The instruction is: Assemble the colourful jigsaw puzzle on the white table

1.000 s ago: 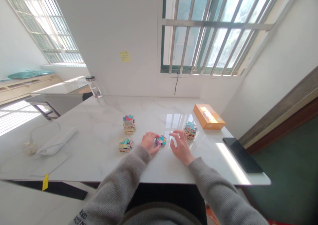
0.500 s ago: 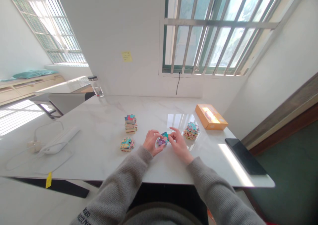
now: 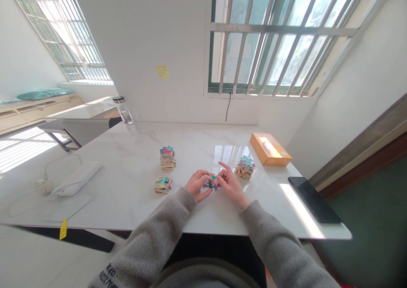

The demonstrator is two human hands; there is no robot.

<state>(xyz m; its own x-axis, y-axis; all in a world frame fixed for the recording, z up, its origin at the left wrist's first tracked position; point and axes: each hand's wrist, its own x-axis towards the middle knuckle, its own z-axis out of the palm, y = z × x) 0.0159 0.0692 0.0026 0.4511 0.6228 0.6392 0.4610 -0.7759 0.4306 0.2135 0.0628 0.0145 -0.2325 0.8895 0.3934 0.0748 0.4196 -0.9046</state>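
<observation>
Holding colourful puzzle pieces (image 3: 216, 186) between left hand (image 3: 197, 184) and right hand (image 3: 233, 187); clamped on them with both, from opposite sides.

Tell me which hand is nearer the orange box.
Right. The right hand is left of the orange box, with a stack of pieces between them; the left hand is farther left, across the held puzzle pieces.
</observation>
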